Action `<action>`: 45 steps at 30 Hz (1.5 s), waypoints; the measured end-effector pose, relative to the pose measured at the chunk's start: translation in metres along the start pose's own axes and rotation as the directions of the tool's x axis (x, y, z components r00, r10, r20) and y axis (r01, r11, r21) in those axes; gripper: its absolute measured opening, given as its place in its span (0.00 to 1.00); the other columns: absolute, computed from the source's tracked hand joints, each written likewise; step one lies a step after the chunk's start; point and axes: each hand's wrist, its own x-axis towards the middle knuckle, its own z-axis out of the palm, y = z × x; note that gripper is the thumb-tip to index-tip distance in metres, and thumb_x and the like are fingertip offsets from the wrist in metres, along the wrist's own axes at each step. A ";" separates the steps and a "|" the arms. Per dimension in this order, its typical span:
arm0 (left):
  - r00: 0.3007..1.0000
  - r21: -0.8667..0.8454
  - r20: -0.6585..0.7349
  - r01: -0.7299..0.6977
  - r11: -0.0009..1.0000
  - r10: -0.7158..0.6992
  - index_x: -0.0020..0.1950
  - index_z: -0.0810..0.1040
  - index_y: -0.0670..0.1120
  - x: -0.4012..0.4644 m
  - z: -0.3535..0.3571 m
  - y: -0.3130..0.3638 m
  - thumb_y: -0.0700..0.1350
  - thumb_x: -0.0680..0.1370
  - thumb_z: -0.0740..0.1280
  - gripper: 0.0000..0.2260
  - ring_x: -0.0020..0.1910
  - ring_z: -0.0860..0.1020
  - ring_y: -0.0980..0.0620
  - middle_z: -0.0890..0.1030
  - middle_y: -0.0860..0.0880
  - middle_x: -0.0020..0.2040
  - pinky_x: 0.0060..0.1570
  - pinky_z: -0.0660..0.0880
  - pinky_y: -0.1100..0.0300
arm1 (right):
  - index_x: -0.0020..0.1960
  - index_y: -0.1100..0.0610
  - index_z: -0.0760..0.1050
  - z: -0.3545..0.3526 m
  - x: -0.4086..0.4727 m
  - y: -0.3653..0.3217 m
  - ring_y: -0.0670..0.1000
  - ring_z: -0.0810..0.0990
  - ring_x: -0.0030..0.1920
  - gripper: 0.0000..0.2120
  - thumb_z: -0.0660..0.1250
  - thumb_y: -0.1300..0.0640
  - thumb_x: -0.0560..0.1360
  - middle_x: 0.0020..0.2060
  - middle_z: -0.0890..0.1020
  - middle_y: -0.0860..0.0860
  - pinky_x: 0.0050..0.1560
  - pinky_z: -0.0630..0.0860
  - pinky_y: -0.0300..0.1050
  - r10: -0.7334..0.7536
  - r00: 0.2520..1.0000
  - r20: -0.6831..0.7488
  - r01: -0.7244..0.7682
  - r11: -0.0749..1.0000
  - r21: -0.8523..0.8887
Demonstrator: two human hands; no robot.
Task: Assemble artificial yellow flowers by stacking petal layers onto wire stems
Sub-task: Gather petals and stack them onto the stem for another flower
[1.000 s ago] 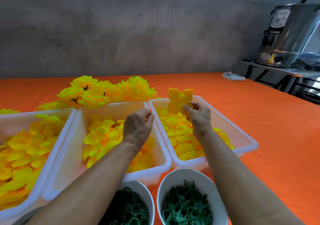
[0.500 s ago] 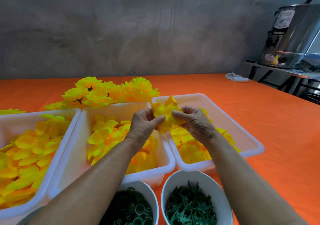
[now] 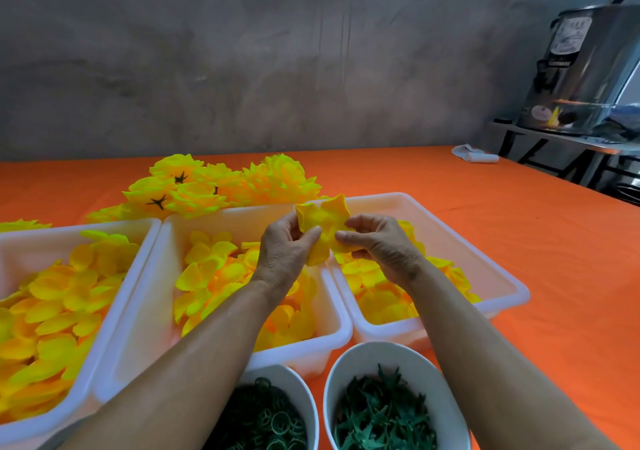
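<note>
Both hands have closed in on each other since 1 second ago, when the right hand alone held the petal layer up over the right tray. Now the left hand point(image 3: 285, 245) and right hand point(image 3: 375, 242) pinch the yellow petal layer point(image 3: 323, 224) between them, fingers curled on its left and right edges, above the gap between the middle tray point(image 3: 332, 318) and the right tray point(image 3: 512, 287).

To do this step well, I judge the layer's centre hole should be lined up square with the stem and pushed down evenly, holding the layer near its middle so the soft petals do not crease.

No wire stem can be made out; it may sit behind the layer or inside the left fingers. Near bowls of green rings point(image 3: 266, 422) and green star pieces point(image 3: 384, 415) are cut off by the frame's near edge. Finished flowers point(image 3: 221, 186) lie at the far left.
</note>
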 end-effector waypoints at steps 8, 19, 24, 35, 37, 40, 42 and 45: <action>0.989 0.051 0.128 0.073 0.996 -0.079 0.48 0.77 0.43 -0.002 0.000 0.001 0.44 0.69 0.76 0.12 0.29 0.78 0.58 0.80 0.47 0.37 0.27 0.72 0.65 | 0.31 0.56 0.72 0.000 0.000 0.000 0.43 0.71 0.20 0.14 0.70 0.58 0.73 0.20 0.75 0.47 0.22 0.65 0.33 -0.079 0.994 -0.069 0.077 0.996 -0.040; 0.997 -0.139 -0.002 0.076 0.987 -0.077 0.59 0.72 0.41 0.001 0.001 0.006 0.30 0.75 0.65 0.15 0.37 0.80 0.51 0.79 0.41 0.46 0.36 0.80 0.61 | 0.34 0.61 0.80 0.003 0.004 0.004 0.48 0.72 0.35 0.06 0.76 0.64 0.66 0.35 0.76 0.54 0.38 0.68 0.39 -0.340 0.927 -0.156 0.252 0.876 -0.412; 0.997 -0.157 0.025 0.071 0.985 -0.068 0.55 0.73 0.42 -0.001 0.002 0.009 0.30 0.75 0.65 0.12 0.41 0.80 0.46 0.79 0.38 0.47 0.36 0.81 0.59 | 0.37 0.61 0.79 0.007 0.000 -0.002 0.44 0.75 0.37 0.04 0.73 0.65 0.69 0.39 0.79 0.54 0.40 0.71 0.37 -0.306 0.947 -0.094 0.281 0.936 -0.212; 0.995 -0.181 0.080 0.079 0.980 -0.066 0.60 0.72 0.37 -0.004 -0.001 0.012 0.33 0.76 0.67 0.13 0.30 0.81 0.54 0.81 0.43 0.39 0.34 0.79 0.63 | 0.47 0.56 0.83 0.006 -0.002 -0.003 0.52 0.76 0.40 0.12 0.73 0.52 0.66 0.40 0.80 0.56 0.42 0.71 0.45 -0.066 0.981 0.182 0.058 0.997 0.052; 0.994 -0.169 0.083 0.079 0.982 -0.066 0.60 0.73 0.36 -0.004 -0.001 0.012 0.36 0.74 0.70 0.15 0.31 0.81 0.54 0.81 0.44 0.39 0.35 0.80 0.63 | 0.40 0.58 0.83 0.005 -0.001 -0.001 0.50 0.73 0.35 0.03 0.71 0.59 0.70 0.33 0.77 0.54 0.35 0.68 0.39 -0.104 0.978 0.181 0.092 0.993 0.078; 0.991 -0.129 0.085 0.112 0.985 -0.102 0.59 0.74 0.39 -0.004 -0.002 0.011 0.42 0.70 0.75 0.20 0.34 0.82 0.53 0.83 0.46 0.40 0.35 0.79 0.61 | 0.31 0.55 0.81 0.003 0.000 -0.001 0.43 0.72 0.26 0.13 0.68 0.63 0.74 0.24 0.76 0.45 0.29 0.69 0.33 -0.122 0.972 0.201 0.103 0.989 0.102; 0.989 -0.092 0.076 0.130 0.987 -0.123 0.58 0.74 0.42 -0.003 -0.002 0.010 0.42 0.67 0.76 0.22 0.38 0.82 0.52 0.82 0.46 0.45 0.34 0.79 0.61 | 0.32 0.55 0.81 0.003 -0.001 -0.003 0.44 0.74 0.28 0.11 0.69 0.60 0.73 0.26 0.78 0.46 0.31 0.71 0.35 -0.104 0.973 0.206 0.086 0.992 0.097; 0.992 -0.075 0.063 0.112 0.991 -0.107 0.53 0.76 0.47 -0.002 -0.002 0.008 0.36 0.67 0.77 0.19 0.43 0.81 0.49 0.81 0.46 0.46 0.34 0.79 0.59 | 0.33 0.54 0.80 0.003 -0.001 -0.006 0.45 0.77 0.31 0.10 0.69 0.58 0.73 0.28 0.80 0.47 0.34 0.73 0.37 -0.068 0.991 0.112 0.060 0.995 0.074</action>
